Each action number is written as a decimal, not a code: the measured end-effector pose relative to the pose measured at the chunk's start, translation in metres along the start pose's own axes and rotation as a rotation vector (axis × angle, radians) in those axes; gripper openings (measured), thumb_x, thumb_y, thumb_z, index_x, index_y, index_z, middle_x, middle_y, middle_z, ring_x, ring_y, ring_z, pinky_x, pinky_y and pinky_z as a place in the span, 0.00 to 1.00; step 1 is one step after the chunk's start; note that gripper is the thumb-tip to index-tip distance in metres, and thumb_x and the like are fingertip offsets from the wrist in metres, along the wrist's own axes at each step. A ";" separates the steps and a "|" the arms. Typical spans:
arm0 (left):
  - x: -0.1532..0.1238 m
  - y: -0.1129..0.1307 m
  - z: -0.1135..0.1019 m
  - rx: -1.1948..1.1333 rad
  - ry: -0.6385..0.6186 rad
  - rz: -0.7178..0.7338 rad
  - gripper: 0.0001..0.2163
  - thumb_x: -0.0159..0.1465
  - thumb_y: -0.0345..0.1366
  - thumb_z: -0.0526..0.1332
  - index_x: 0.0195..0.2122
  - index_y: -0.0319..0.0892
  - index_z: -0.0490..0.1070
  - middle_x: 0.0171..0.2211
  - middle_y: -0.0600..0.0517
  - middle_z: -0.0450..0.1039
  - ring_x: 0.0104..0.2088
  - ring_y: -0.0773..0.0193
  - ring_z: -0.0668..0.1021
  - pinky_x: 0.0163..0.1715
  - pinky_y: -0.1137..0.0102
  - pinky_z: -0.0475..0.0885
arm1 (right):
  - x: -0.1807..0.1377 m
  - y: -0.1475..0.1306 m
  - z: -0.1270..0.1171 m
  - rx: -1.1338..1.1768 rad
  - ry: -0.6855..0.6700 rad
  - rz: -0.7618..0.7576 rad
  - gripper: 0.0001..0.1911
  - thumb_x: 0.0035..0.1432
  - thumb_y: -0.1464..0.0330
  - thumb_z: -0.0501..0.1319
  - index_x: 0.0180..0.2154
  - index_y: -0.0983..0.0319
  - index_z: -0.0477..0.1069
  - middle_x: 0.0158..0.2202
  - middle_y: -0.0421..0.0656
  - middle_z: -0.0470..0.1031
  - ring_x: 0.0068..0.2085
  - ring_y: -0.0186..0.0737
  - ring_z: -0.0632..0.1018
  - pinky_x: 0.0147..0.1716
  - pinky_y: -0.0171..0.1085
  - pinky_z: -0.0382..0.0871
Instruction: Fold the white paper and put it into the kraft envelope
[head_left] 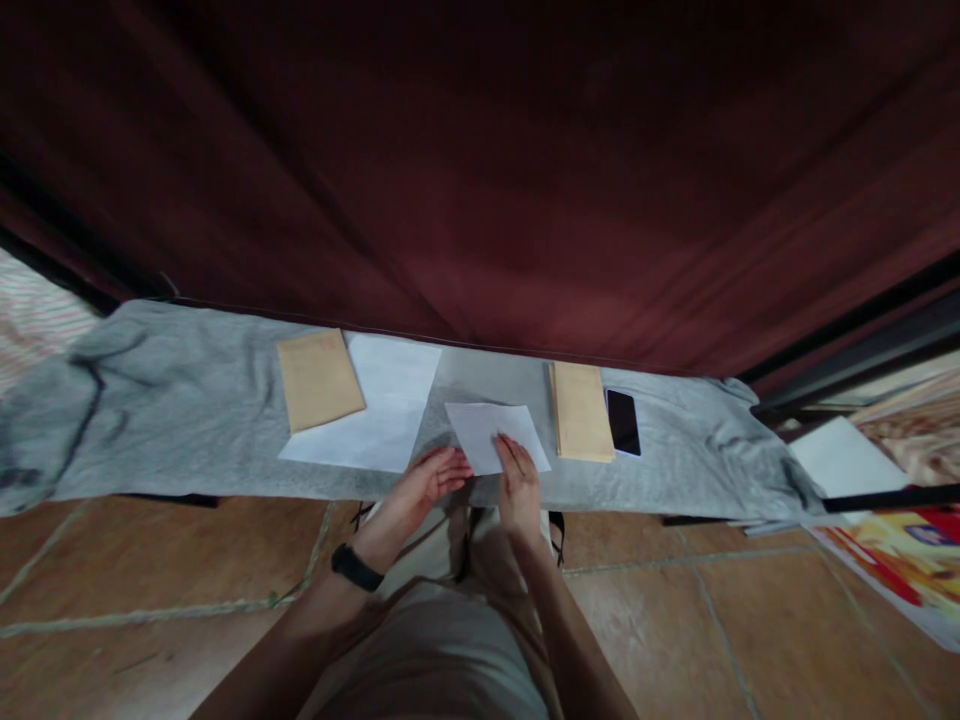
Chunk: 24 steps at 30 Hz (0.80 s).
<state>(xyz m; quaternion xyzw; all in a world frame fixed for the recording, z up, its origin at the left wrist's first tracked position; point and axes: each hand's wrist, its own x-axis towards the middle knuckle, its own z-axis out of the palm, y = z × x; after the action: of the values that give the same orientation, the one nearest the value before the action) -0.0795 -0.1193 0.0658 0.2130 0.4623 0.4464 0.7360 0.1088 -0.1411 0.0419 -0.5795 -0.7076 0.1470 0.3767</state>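
Observation:
A white sheet of paper [480, 425], which looks folded, lies on the grey cloth in front of me. My right hand [519, 485] rests on its near right part with the fingers stretched out over the surface. Beside the sheet's near left corner is my left hand [431, 482], fingers extended and slightly curved; I cannot tell whether the fingertips touch the edge. To the left, a tan envelope [321, 380] lies partly over larger white paper [390, 410]. A stack of tan envelopes [583, 412] is to the right of the folded sheet.
A dark-screened phone [623, 422] lies right of the stack. The grey cloth [210, 400] covers a narrow, long surface. Dark red fabric [480, 180] hangs behind it. White paper [847, 460] and a colourful printed box or sheet [907, 560] are at the far right.

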 end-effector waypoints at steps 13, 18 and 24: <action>0.006 -0.013 0.015 -0.107 0.081 0.057 0.16 0.54 0.37 0.73 0.42 0.43 0.75 0.43 0.47 0.83 0.41 0.57 0.84 0.41 0.64 0.80 | 0.038 -0.034 -0.034 1.117 0.413 0.526 0.19 0.63 0.56 0.63 0.51 0.61 0.74 0.47 0.46 0.83 0.50 0.44 0.82 0.52 0.44 0.76; 0.010 -0.008 0.007 -0.095 0.178 0.131 0.14 0.48 0.32 0.75 0.35 0.42 0.76 0.39 0.49 0.84 0.39 0.58 0.84 0.37 0.68 0.79 | 0.042 -0.004 -0.015 1.115 0.371 0.581 0.14 0.60 0.60 0.63 0.46 0.59 0.72 0.45 0.44 0.83 0.47 0.42 0.83 0.49 0.43 0.78; 0.023 -0.017 0.004 0.014 0.222 0.122 0.16 0.42 0.33 0.77 0.29 0.41 0.74 0.29 0.52 0.81 0.33 0.60 0.82 0.31 0.70 0.76 | 0.058 0.036 0.016 0.847 0.292 0.618 0.23 0.59 0.59 0.58 0.54 0.61 0.71 0.50 0.48 0.81 0.46 0.44 0.82 0.48 0.43 0.76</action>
<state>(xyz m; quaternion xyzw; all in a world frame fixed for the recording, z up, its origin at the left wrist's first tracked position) -0.0640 -0.1078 0.0442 0.1951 0.5301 0.5079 0.6503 0.1206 -0.0726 0.0285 -0.5723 -0.3235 0.4410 0.6110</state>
